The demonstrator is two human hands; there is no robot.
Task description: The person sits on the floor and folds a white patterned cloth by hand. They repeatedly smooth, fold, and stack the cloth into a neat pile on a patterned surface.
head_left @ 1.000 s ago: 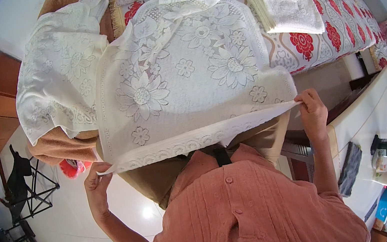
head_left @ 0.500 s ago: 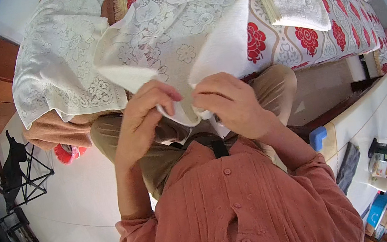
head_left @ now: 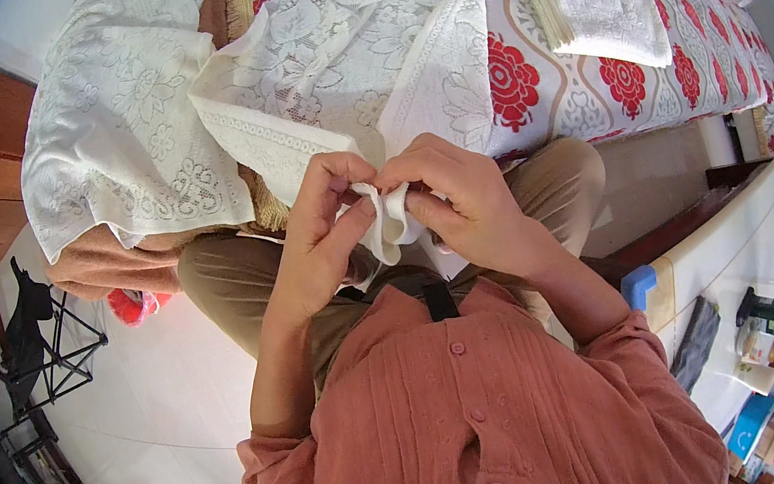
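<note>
Cloth (head_left: 286, 86) in white floral lace fans away from you, its long axis running from your lap over the near edge of the red-flowered cover (head_left: 516, 85), its narrow gathered end pointing at your body. Your left hand (head_left: 309, 241) and right hand (head_left: 469, 196) both pinch that end between thumb and fingers, close together above your lap (the exact fold under the fingertips is partly hidden). A second lace cloth (head_left: 123, 142) lies just left, over a brown blanket (head_left: 102, 267). Patterned cover shows between your piece and the folded white stack (head_left: 610, 19) on the right. Pale floor (head_left: 151, 381) stretches left of your knees; a table (head_left: 740, 232), its corner capped by a blue guard (head_left: 638, 286), stands near your right elbow.
</note>
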